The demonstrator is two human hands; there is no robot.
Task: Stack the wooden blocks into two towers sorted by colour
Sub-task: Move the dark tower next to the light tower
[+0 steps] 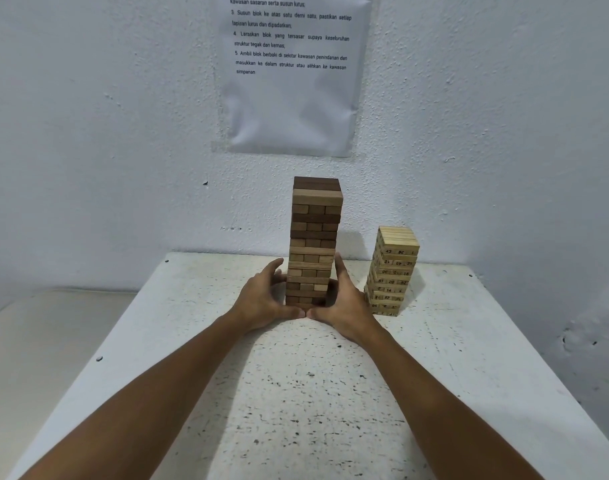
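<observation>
A tall tower of brown wooden blocks stands upright near the far edge of the white table. My left hand cups its lower left side and my right hand cups its lower right side, fingers spread along the blocks and thumbs meeting in front of the base. A shorter tower of pale numbered blocks stands to the right, apart from both hands.
A white textured wall rises right behind the towers, with a printed instruction sheet taped above. The table's surface is speckled with dark marks. A lower cream surface lies beyond the table's left edge.
</observation>
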